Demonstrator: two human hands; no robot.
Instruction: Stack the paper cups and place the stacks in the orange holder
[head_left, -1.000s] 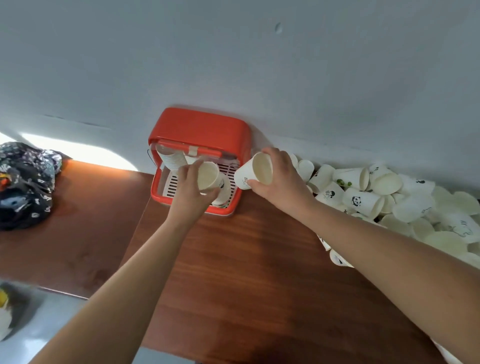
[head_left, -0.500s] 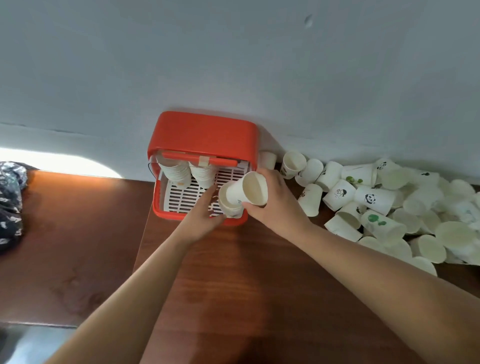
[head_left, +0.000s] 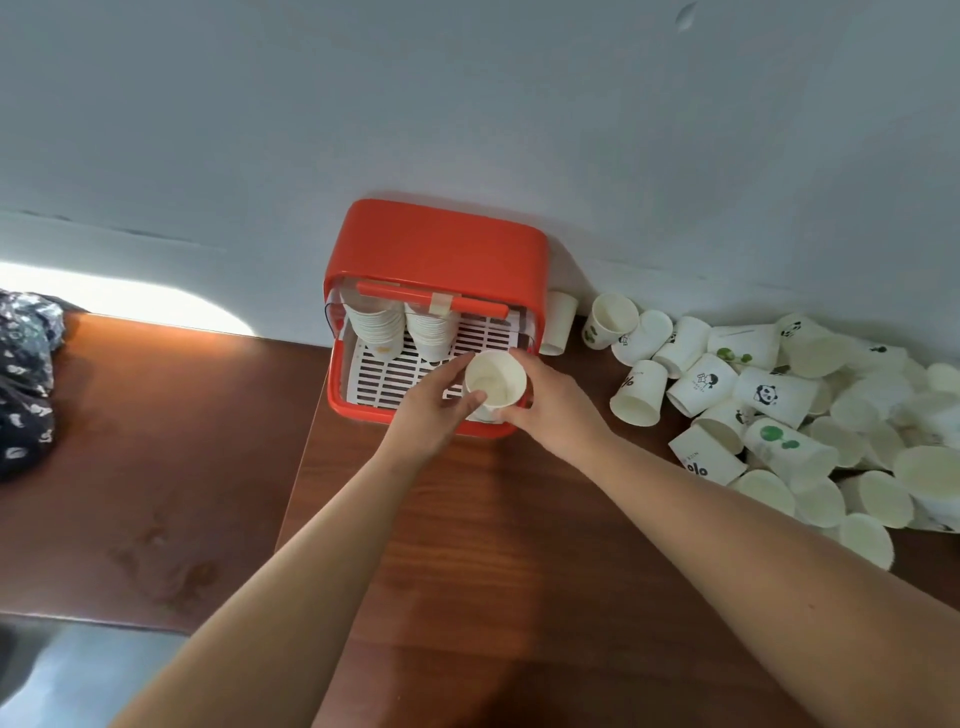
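Both arms reach forward; left hand and right hand (fingers curled) grip one cup.

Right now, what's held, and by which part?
A paper cup, mouth up. Left hand and right hand both grip its side wall under the rim, over the orange holder.

wall: pale grey, plain, a small mark near its top right | tables: two brown wood-grain tops side by side, left one darker, right one | stains: dull blotches on left top | cloth: dark, white-patterned, bunched at left edge | light patch: bright, beside cloth | floor: grey, lower left
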